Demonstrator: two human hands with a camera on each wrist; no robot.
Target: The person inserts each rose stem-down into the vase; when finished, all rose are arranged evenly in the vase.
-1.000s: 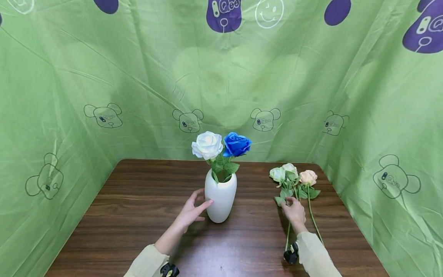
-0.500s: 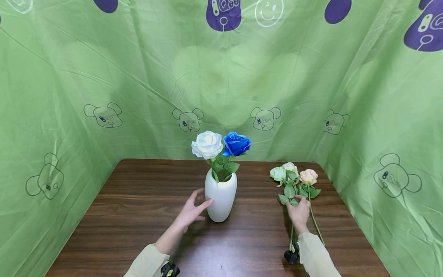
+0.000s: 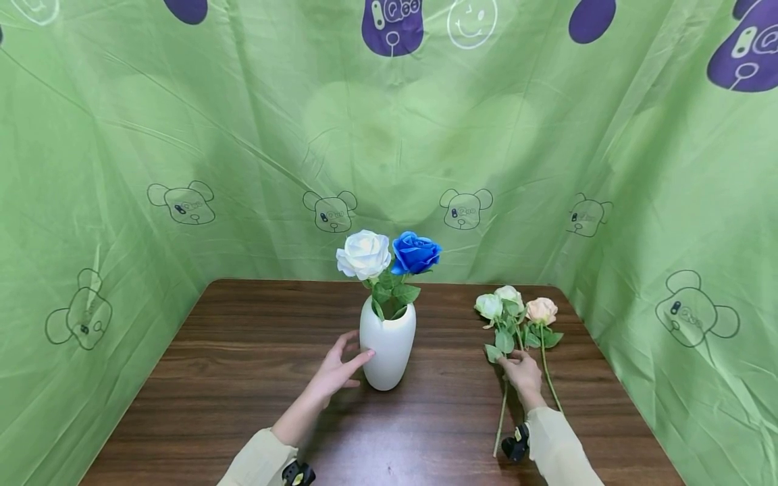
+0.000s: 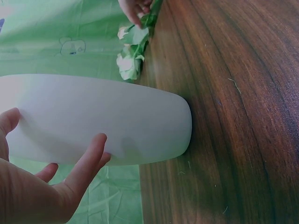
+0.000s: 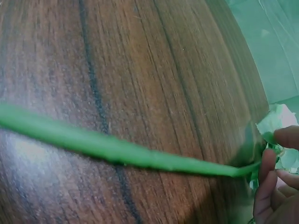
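Observation:
A white vase (image 3: 392, 354) stands upright on the table, with a white rose (image 3: 363, 255) and a blue rose (image 3: 416, 253) in it. My left hand (image 3: 333, 373) rests against the vase's left side, fingers spread and thumb laid across its front. On the right, my right hand (image 3: 523, 375) pinches the stem of a pale green rose (image 3: 489, 306) just below its leaves. In the right wrist view that green stem (image 5: 140, 157) runs from the fingertips across the picture. A cream rose (image 3: 509, 295) lies right behind it, its stem partly hidden by the hand.
A peach rose (image 3: 541, 310) lies to the right of my right hand, its stem reaching towards the front. The dark wooden table (image 3: 243, 351) is enclosed at the back and sides by a green printed curtain (image 3: 255, 155).
My right hand shifts slightly right, then back left and nearer to me. The pinched rose's leaves shift with it, and the lower stem end swings left. The left hand and vase stay put.

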